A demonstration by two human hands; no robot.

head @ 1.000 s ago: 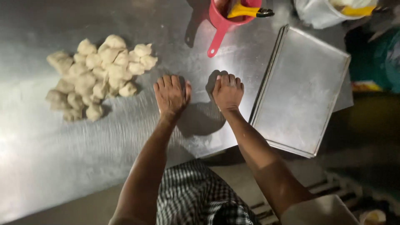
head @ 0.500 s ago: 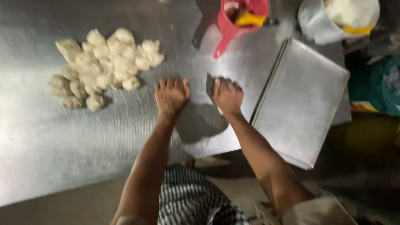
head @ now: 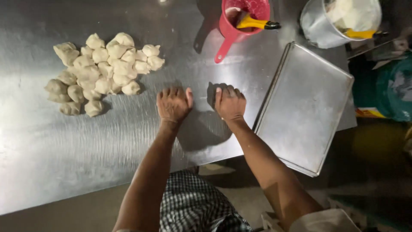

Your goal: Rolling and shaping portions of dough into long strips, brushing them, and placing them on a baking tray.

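My left hand (head: 174, 104) lies palm down on the steel surface (head: 86, 146) near the middle of the frame, fingers together and curved, thumb pointing toward the other hand. My right hand (head: 230, 103) rests just beside it, a small gap between the two, its fingers curled over. Each hand may be cupped over a piece of dough, but nothing shows beneath them, so I cannot tell whether they hold anything.

The pile of dough balls (head: 101, 73) sits at the upper left of the frame, well apart from my left hand, the pale lumps touching one another in a loose heap. An empty metal baking tray (head: 304, 107) lies at the right, just beside my right hand, tilted at an angle with one corner past the surface's edge. At the top centre stands a red measuring cup (head: 244, 17) with a yellow tool (head: 253, 22) inside. A metal bucket (head: 317, 28) of white stuff sits at the upper right.
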